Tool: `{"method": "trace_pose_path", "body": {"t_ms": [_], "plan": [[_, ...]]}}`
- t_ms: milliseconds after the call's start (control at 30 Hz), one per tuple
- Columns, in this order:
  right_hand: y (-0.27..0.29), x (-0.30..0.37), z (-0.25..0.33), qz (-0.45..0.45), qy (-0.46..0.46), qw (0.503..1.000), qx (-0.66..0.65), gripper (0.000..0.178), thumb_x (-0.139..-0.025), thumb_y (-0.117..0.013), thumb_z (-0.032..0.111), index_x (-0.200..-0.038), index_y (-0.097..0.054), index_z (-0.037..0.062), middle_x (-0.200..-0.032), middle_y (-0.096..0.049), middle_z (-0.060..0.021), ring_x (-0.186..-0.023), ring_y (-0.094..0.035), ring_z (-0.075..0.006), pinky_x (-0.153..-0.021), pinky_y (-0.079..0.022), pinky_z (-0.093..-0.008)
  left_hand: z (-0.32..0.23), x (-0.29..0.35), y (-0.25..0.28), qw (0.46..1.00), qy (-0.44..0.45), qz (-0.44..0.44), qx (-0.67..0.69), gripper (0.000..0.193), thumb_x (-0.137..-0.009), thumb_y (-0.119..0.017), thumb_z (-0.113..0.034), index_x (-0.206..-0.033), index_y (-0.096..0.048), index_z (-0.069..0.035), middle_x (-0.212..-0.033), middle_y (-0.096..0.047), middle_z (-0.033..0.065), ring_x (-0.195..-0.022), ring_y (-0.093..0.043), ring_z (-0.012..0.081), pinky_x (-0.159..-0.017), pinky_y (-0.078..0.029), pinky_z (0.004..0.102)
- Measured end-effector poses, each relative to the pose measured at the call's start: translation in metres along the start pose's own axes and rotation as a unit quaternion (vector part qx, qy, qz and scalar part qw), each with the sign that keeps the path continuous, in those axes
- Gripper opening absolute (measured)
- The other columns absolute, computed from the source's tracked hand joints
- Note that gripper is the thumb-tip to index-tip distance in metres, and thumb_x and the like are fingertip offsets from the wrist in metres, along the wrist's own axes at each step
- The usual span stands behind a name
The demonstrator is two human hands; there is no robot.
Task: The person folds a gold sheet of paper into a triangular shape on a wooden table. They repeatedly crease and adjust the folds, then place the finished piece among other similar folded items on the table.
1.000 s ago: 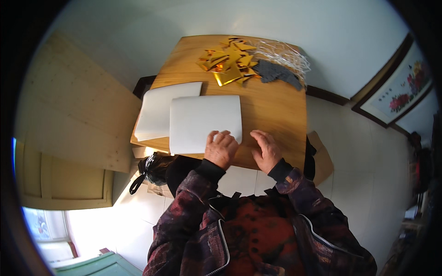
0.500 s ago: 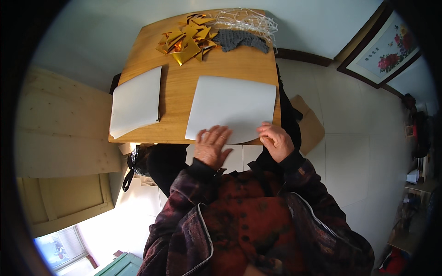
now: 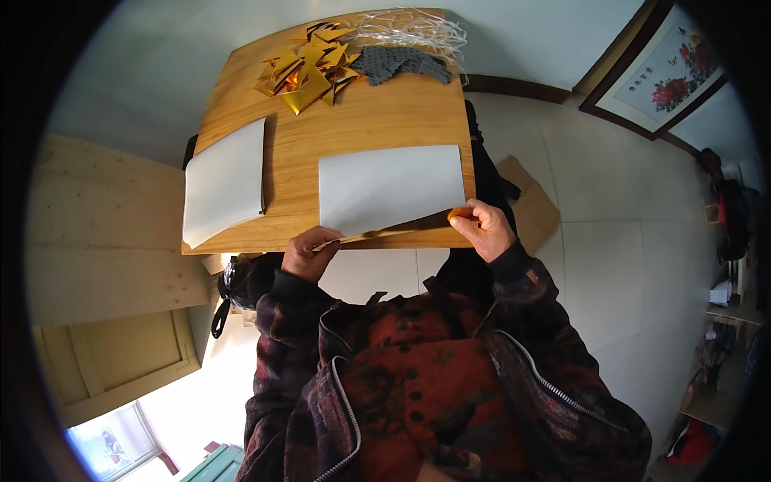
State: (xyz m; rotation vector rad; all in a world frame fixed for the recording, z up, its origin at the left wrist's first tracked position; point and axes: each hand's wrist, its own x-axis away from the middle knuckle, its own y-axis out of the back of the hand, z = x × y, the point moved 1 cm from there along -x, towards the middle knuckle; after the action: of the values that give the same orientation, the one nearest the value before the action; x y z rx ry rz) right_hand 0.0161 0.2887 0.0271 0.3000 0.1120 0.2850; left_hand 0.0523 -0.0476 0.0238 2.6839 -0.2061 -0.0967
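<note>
A white sheet of paper (image 3: 391, 185) lies on the wooden table in front of me, its near edge raised off the tabletop. My left hand (image 3: 308, 252) pinches the near left corner with thumb and fingers. At the near right corner, my right hand (image 3: 487, 231) grips the sheet between thumb and bent fingers. An orange-gold patch shows at the right fingertips, and a dark golden strip runs beneath the lifted edge. Left of this sheet, a stack of white sheets (image 3: 225, 181) rests apart from both hands.
Folded gold foil pieces (image 3: 309, 68), a dark grey cloth (image 3: 401, 64) and a tangle of clear strips (image 3: 414, 34) lie along the far side of the wooden table (image 3: 281, 136). Brown cardboard (image 3: 534, 205) is on the floor at right. A black bag (image 3: 235, 281) hangs near the left corner.
My left hand has gone from lying flat on the sheet to pinching its near left corner, farther left. The sheet's near edge has come up. The right hand stays at the right corner.
</note>
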Motion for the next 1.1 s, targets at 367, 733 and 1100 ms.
{"method": "trace_pose_path", "body": {"t_ms": [367,733,1100], "plan": [[0.0,0.003,0.0,0.014,-0.005,0.997,0.074,0.013,-0.089,-0.063,0.011,-0.097,-0.063,0.0008,-0.088,-0.069,-0.014,-0.079,-0.067,-0.0236,-0.07,-0.052,-0.0307,0.019,-0.002,0.015,0.991,0.045,-0.02,0.122,0.011,-0.092,-0.067,-0.011,-0.09,-0.065,0.0,-0.074,-0.058,-0.0044,-0.069,-0.049,0.0045,-0.064,-0.041,0.0206],[-0.007,-0.032,-0.009,-0.107,-0.003,0.99,0.087,0.021,-0.089,-0.066,0.014,-0.105,-0.057,0.0046,-0.072,-0.066,-0.0125,-0.062,-0.065,-0.0288,-0.054,-0.049,-0.0352,0.042,-0.028,0.006,0.969,0.159,-0.141,0.127,0.014,-0.092,-0.065,-0.011,-0.092,-0.066,0.003,-0.076,-0.065,0.0022,-0.067,-0.057,0.0076,-0.06,-0.047,0.0242],[-0.019,-0.038,-0.007,-0.123,0.027,0.988,0.093,0.026,-0.088,-0.055,-0.005,-0.112,-0.058,0.0032,-0.082,-0.063,-0.009,-0.063,-0.06,-0.0147,-0.06,-0.048,-0.0274,0.018,-0.058,0.009,0.97,0.102,-0.152,-0.157,0.018,-0.09,-0.066,-0.016,-0.088,-0.066,0.002,-0.066,-0.064,0.0052,-0.057,-0.058,0.0122,-0.054,-0.047,0.0273]]}}
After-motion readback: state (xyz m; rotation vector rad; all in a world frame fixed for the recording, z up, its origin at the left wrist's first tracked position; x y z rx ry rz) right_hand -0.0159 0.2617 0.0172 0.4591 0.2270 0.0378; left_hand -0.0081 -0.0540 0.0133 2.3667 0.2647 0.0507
